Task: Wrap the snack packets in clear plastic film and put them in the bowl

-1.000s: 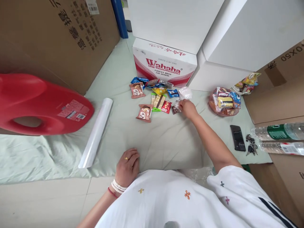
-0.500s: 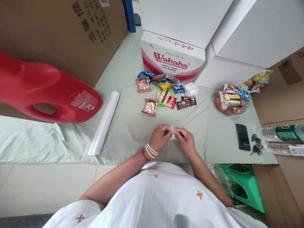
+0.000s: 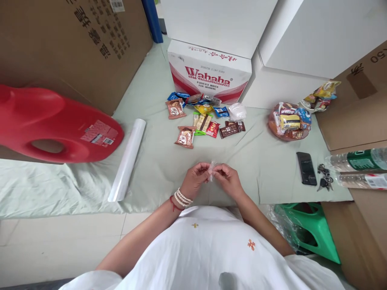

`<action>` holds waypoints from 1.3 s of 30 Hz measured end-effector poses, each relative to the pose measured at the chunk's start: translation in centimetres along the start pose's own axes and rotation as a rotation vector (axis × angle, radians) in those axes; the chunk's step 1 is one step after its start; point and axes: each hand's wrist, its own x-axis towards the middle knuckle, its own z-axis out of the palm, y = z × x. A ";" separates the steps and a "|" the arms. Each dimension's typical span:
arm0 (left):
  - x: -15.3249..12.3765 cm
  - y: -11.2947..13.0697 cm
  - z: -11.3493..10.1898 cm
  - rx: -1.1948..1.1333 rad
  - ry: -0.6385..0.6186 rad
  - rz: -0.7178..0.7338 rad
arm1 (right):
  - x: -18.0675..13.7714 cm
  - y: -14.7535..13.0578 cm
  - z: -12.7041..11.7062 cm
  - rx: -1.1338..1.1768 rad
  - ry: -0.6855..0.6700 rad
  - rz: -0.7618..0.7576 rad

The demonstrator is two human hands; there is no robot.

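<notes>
Both hands meet over the front part of the cloth-covered table [image 3: 163, 169]. Between thumb and fingertips, my left hand [image 3: 196, 178] pinches a small crumpled piece of clear plastic [image 3: 213, 164]. My right hand [image 3: 229, 180] grips the same plastic from the other side, fingertips close to the left ones. Much of the plastic is hidden by the fingers. Beyond the hands lie a brown snack packet [image 3: 184, 137], a red packet [image 3: 213, 129], dark brown wrapped bars [image 3: 230, 130], a yellow-green packet [image 3: 202, 123] and a whitish plastic bundle [image 3: 237, 111].
A white Wahaha carton [image 3: 208, 72] stands behind the snacks. At left are a red jug [image 3: 72, 129] and a white roll [image 3: 127, 161]. On the right sit a snack-filled bowl [image 3: 273, 128], a phone [image 3: 306, 168], keys [image 3: 324, 183] and plastic bottles [image 3: 359, 160].
The view has shifted slightly, so most things appear a little farther left. Both hands still pinch the clear plastic, with small finger movements.
</notes>
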 end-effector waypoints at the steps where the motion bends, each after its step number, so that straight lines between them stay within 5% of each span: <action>1: -0.1 0.0 -0.2 0.015 -0.002 -0.003 | 0.1 0.2 0.1 0.062 0.001 0.048; 6: -0.2 -0.1 -1.4 0.057 0.118 -0.051 | 0.0 0.2 -0.8 0.217 0.009 0.167; 11: -0.2 0.0 -0.7 -0.074 0.080 -0.027 | -0.2 -0.3 -0.1 0.117 -0.090 0.082; 24: -0.3 0.5 -1.6 -0.087 0.120 -0.059 | -0.1 -0.2 -1.1 0.546 0.193 0.303; 28: -0.2 0.6 -2.4 -0.139 0.164 0.002 | 0.0 -0.4 -2.2 0.677 0.288 0.268; 35: -0.9 0.8 -3.5 -0.118 0.158 0.135 | -1.2 0.4 -4.5 0.305 0.460 0.335; 39: -1.6 1.1 -3.1 0.198 0.079 0.321 | -1.2 -1.2 -2.3 0.344 0.197 0.453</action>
